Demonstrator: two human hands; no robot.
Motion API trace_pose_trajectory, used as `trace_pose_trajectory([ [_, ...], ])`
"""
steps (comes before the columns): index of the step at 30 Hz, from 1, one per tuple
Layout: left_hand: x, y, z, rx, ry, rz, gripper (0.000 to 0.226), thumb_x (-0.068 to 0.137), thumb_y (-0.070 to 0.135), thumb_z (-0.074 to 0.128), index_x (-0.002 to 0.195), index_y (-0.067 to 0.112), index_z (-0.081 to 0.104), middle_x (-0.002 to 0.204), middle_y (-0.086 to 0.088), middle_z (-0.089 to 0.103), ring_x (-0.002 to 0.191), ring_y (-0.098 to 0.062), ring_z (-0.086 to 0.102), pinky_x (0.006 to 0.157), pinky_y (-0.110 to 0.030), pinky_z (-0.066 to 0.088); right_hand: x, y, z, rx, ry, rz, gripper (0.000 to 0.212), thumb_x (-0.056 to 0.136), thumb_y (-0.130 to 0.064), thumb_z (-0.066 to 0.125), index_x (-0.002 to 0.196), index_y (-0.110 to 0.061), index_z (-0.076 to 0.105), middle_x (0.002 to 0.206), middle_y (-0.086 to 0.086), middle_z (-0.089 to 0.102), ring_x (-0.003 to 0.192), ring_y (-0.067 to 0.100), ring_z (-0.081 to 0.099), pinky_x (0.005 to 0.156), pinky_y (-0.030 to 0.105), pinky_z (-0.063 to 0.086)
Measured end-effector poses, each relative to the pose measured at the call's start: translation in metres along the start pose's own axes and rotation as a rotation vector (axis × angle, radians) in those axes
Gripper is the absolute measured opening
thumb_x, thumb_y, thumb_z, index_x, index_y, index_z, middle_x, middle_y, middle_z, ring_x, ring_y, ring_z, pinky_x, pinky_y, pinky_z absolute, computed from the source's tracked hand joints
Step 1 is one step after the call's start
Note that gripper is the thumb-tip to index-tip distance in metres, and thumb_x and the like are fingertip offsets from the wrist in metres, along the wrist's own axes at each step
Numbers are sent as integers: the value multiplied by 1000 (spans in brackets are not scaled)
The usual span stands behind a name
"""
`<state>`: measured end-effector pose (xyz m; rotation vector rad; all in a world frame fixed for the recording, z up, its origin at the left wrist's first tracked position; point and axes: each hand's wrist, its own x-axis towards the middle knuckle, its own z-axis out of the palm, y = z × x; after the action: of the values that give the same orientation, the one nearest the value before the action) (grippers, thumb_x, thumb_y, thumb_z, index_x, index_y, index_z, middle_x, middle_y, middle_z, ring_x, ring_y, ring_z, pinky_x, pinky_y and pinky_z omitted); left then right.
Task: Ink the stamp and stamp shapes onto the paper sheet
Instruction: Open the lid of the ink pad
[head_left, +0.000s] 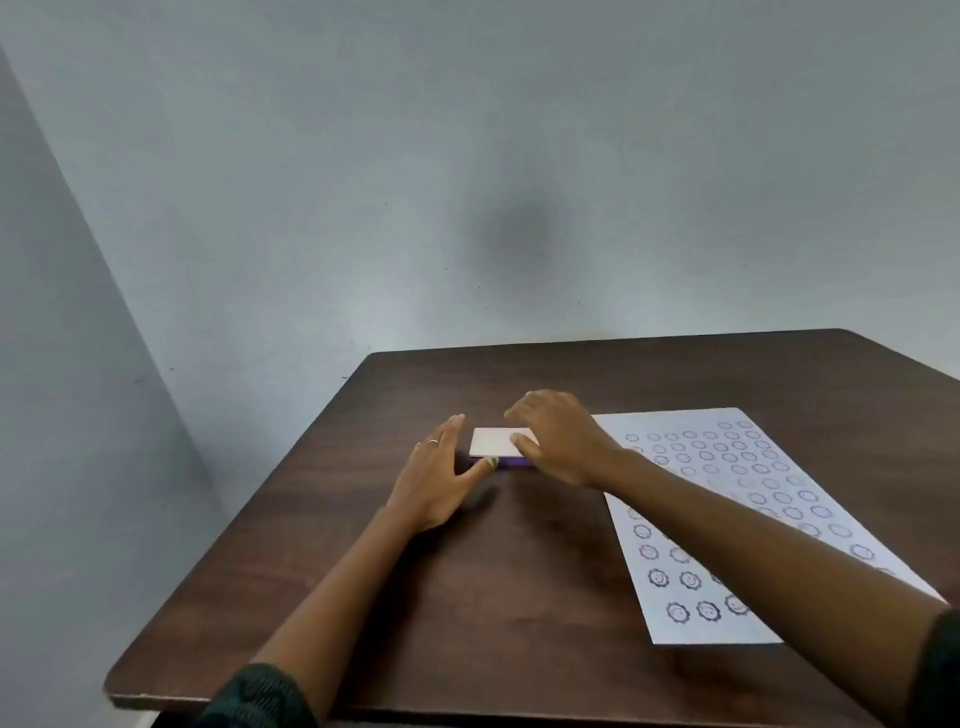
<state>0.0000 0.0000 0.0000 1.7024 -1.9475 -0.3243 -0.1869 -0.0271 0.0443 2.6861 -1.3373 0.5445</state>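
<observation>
The ink pad (500, 447) between the left hand (438, 478) and right hand (558, 439) has a white lid over a purple base. Right of the right hand, the white paper sheet (748, 519) carries rows of dark flower-edged smiley stamps. The table (415, 597) is dark brown woodgrain; both sleeves are dark green.

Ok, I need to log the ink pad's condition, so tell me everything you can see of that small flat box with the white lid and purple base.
The small flat rectangular box with a white lid and purple base lies flat on the dark brown wooden table, just left of the white paper sheet covered in stamped shapes. It looks like plastic and appears closed. The left hand flanks its left end, thumb against the front edge. The right hand covers its right end, fingers on the lid.
</observation>
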Motion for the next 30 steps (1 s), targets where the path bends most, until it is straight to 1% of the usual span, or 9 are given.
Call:
trace_pose_trajectory([
  [4, -11, -10, -5, 33, -25, -1, 83, 84, 60, 51, 149, 23, 16, 157, 1, 23, 143, -19, 23, 118, -39, 18, 3, -7, 18, 7, -87, 1, 41, 93, -32, 40, 127, -11, 49, 134, 8, 52, 123, 24, 45, 104, 36, 30],
  [8, -21, -18, -12, 32, -46, 3, 85, 81, 64, 51, 149, 27, 16, 156, 2, 27, 142, -18, 23, 118, -40, 18, 6, -11, 33, 15, -136, 59, 43, 94, -31, 36, 132, -11, 43, 142, 10, 44, 129, 25, 40, 109, 44, 22],
  [10, -27, -21, -15, 37, -60, 10, 86, 80, 65, 51, 149, 28, 15, 156, 3, 27, 142, -17, 23, 118, -40, 18, 4, -15, 38, 41, -109, 61, 43, 95, -29, 36, 134, -11, 41, 143, 10, 43, 129, 25, 38, 101, 37, 12],
  [11, -30, -23, -17, 38, -68, 9, 87, 79, 66, 51, 149, 28, 15, 156, 3, 26, 142, -16, 23, 119, -39, 16, 4, -17, 38, 61, -97, 58, 42, 95, -28, 36, 133, -11, 42, 143, 10, 43, 129, 24, 39, 97, 36, 11],
  [14, -36, -31, -22, 34, -74, 8, 90, 77, 67, 53, 149, 29, 14, 157, 6, 24, 143, -13, 22, 119, -36, 12, 1, -27, 38, 111, -107, 10, 42, 95, -27, 38, 133, -10, 42, 143, 10, 44, 129, 25, 38, 106, 37, 25],
  [16, -42, -36, -25, 27, -76, 9, 93, 75, 69, 54, 149, 30, 13, 157, 8, 24, 143, -11, 21, 119, -35, 12, -3, -38, 38, 128, -108, -37, 43, 95, -27, 39, 134, -11, 42, 143, 10, 43, 129, 25, 38, 106, 35, 30],
  [22, -56, -47, -37, 2, -80, -3, 96, 68, 74, 57, 147, 34, 20, 153, 13, 31, 138, -5, 26, 117, -39, 21, -16, -74, 38, 147, -69, -156, 43, 94, -30, 41, 134, -14, 42, 141, 7, 44, 125, 24, 38, 101, 34, 30],
  [25, -59, -51, -42, -37, -82, 13, 90, 64, 74, 61, 141, 37, 34, 148, 17, 37, 132, 2, 31, 116, -37, 26, -17, -81, 38, 156, -67, -171, 44, 93, -32, 42, 133, -16, 44, 139, 5, 46, 123, 22, 38, 101, 33, 29],
  [30, -58, -55, -43, -90, -73, -2, 82, 59, 73, 66, 132, 43, 44, 140, 22, 45, 131, 0, 35, 112, -31, 30, -10, -76, 28, 254, -141, -155, 42, 89, -34, 50, 129, -22, 49, 136, -2, 49, 124, 16, 38, 100, 31, 27],
])
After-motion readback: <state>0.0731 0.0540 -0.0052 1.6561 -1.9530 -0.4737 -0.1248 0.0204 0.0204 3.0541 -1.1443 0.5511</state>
